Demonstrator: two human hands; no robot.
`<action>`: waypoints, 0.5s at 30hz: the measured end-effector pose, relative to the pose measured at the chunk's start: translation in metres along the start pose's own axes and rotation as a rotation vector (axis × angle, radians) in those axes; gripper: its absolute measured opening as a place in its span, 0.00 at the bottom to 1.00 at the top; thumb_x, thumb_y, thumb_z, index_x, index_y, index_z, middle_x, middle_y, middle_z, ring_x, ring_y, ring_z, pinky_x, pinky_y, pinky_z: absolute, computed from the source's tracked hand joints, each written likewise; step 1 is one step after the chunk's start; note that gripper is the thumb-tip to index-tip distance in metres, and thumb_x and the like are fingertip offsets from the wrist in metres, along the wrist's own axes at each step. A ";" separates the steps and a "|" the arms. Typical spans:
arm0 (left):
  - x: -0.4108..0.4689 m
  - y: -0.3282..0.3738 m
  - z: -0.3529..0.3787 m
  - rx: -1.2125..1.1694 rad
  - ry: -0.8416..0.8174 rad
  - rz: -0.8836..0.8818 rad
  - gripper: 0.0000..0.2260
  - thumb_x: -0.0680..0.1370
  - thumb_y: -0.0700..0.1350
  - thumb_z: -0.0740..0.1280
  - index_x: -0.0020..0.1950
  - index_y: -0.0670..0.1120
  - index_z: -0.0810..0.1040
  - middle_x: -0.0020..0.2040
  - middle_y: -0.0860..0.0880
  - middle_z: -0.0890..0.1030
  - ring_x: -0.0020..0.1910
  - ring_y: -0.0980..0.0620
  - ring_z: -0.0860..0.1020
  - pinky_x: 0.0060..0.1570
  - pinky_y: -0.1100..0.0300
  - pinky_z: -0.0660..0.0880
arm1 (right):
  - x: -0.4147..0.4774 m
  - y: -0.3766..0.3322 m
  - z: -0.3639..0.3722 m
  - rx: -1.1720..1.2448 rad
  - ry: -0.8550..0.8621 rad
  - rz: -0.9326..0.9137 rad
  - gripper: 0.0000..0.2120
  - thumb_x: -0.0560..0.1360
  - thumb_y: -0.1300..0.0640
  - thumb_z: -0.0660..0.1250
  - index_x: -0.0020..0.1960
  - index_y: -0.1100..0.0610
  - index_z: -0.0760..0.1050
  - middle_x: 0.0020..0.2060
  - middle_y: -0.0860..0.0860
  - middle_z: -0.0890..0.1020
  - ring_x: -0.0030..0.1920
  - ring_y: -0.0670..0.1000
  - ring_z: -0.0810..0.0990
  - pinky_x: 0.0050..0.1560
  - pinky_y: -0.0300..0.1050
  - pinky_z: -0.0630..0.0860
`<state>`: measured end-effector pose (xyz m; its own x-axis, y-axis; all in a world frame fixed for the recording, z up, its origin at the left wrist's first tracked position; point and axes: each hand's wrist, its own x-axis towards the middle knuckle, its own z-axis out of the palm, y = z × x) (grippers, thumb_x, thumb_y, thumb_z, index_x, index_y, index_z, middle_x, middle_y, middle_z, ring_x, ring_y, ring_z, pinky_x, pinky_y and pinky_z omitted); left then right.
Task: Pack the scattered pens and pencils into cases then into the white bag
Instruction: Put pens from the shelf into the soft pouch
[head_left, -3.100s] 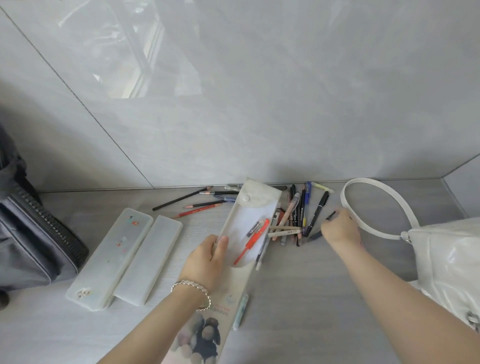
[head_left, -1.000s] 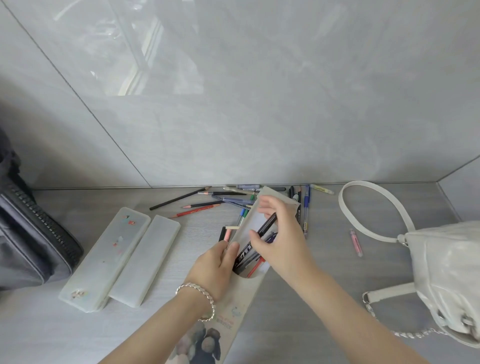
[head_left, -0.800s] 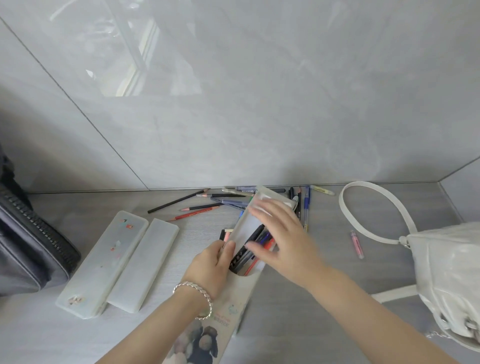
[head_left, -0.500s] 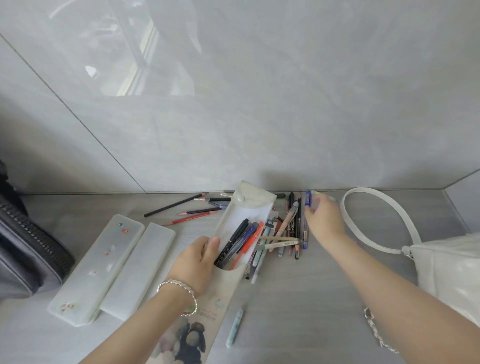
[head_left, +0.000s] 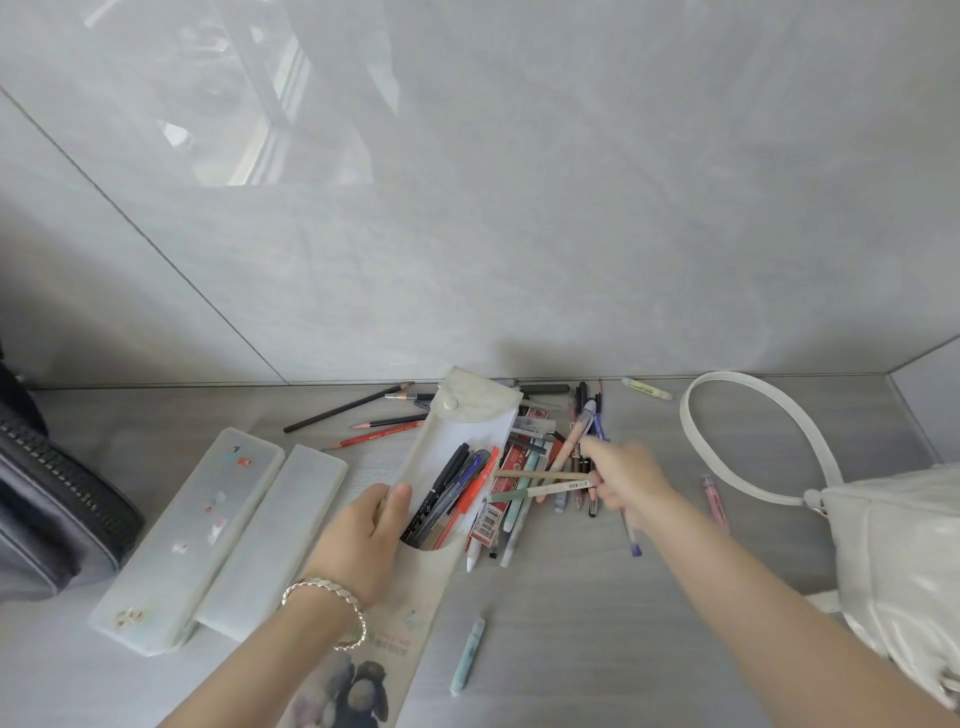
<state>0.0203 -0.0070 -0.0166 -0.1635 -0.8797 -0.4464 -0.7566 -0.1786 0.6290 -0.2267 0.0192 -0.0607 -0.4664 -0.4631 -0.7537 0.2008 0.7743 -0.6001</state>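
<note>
White bag (head_left: 893, 545) at right edge; right hand (head_left: 626, 480) pinches pens (head_left: 550, 488) beside pouch (head_left: 467, 431).

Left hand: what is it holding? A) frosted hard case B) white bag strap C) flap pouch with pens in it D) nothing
C: the left hand grips the side of the flap pouch at its mouth, with pens already inside, while the right hand pinches loose pens at the pile.

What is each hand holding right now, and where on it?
Left hand grips the pouch case at its left edge by the opening. Right hand pinches a few pens by their right ends.
</note>
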 end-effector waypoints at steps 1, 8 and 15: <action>-0.001 -0.001 -0.001 -0.004 0.002 0.001 0.18 0.81 0.51 0.54 0.32 0.46 0.63 0.29 0.51 0.66 0.29 0.52 0.65 0.32 0.59 0.62 | -0.010 0.008 0.004 0.064 -0.047 0.060 0.15 0.74 0.58 0.63 0.31 0.58 0.66 0.25 0.52 0.66 0.18 0.46 0.59 0.15 0.32 0.52; -0.006 -0.006 -0.005 0.011 0.009 0.008 0.18 0.80 0.52 0.54 0.31 0.47 0.63 0.29 0.51 0.66 0.30 0.52 0.66 0.32 0.57 0.62 | -0.020 0.039 0.046 0.349 -0.018 0.258 0.11 0.73 0.58 0.69 0.35 0.60 0.72 0.27 0.52 0.74 0.15 0.43 0.63 0.13 0.31 0.54; -0.008 -0.017 -0.014 -0.039 0.065 0.003 0.19 0.80 0.51 0.55 0.32 0.45 0.62 0.29 0.50 0.65 0.30 0.50 0.64 0.34 0.55 0.62 | -0.031 0.036 0.048 0.342 0.146 0.066 0.14 0.77 0.57 0.60 0.34 0.58 0.71 0.27 0.50 0.66 0.27 0.48 0.62 0.21 0.36 0.61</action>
<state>0.0434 -0.0030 -0.0154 -0.1234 -0.9069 -0.4029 -0.7310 -0.1915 0.6549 -0.1637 0.0413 -0.0718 -0.5562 -0.3315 -0.7620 0.4987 0.6004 -0.6252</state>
